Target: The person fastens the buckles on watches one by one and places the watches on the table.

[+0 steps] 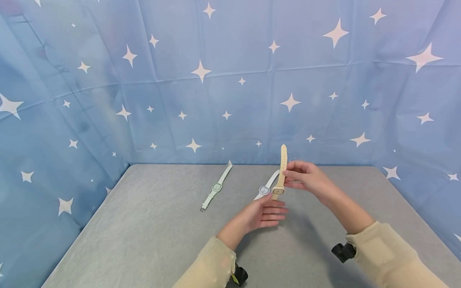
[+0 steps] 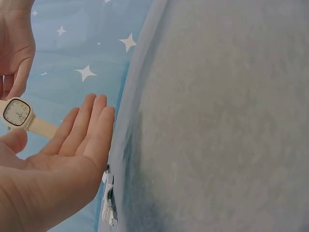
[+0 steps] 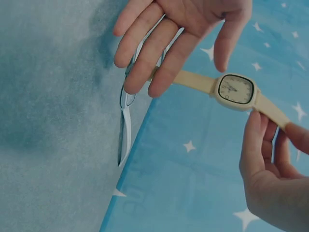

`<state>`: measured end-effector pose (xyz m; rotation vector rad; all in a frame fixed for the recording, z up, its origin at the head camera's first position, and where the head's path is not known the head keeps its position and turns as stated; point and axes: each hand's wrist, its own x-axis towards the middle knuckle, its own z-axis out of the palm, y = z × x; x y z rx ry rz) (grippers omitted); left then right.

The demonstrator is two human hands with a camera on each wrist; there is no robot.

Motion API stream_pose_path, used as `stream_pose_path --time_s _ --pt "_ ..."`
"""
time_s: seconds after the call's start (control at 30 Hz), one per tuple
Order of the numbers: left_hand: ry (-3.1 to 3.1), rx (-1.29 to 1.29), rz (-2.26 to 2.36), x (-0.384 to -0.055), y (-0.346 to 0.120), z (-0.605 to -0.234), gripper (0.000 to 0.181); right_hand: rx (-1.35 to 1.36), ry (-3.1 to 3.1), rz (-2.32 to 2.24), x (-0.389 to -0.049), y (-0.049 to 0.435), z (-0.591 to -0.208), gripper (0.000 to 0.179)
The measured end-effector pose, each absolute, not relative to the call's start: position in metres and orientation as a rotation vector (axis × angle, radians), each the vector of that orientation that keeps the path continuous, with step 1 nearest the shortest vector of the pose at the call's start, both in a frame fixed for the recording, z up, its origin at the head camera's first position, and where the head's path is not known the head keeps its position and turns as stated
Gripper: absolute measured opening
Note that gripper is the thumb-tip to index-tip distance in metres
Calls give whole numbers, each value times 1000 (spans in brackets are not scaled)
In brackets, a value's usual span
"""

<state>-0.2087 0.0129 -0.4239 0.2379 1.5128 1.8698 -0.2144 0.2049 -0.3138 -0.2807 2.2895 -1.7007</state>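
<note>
A cream wristwatch (image 1: 278, 191) with a rounded-square case is held up above the table, its long holed strap pointing upward. My right hand (image 1: 306, 176) pinches that strap between thumb and fingers, above the case. Below it, my left hand (image 1: 264, 214) is spread with fingers straight, its thumb close to the case. In the right wrist view, the lower strap (image 3: 193, 80) runs behind the left fingers (image 3: 145, 67), which hide its end. Just left of the cream one, a white wristwatch (image 1: 264, 191) lies on the table, partly covered by the left hand.
Farther left, a pale green wristwatch (image 1: 217, 187) lies stretched out at a slant, buckle toward me. The grey table (image 1: 144, 232) backs onto a blue curtain (image 1: 245, 100) with white stars. A black wrist camera (image 1: 343, 252) sits at my right sleeve.
</note>
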Motion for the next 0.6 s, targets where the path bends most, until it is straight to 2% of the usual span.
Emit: stream_pose_path --time_s 0.37,0.6 --pt "1294 48 2130 -212 11 -428 55 -320 2240 -1712 -209 200 -316 38" --pt "1228 -90 2288 -216 12 -431 38 -359 2213 -1715 -207 199 -317 41"
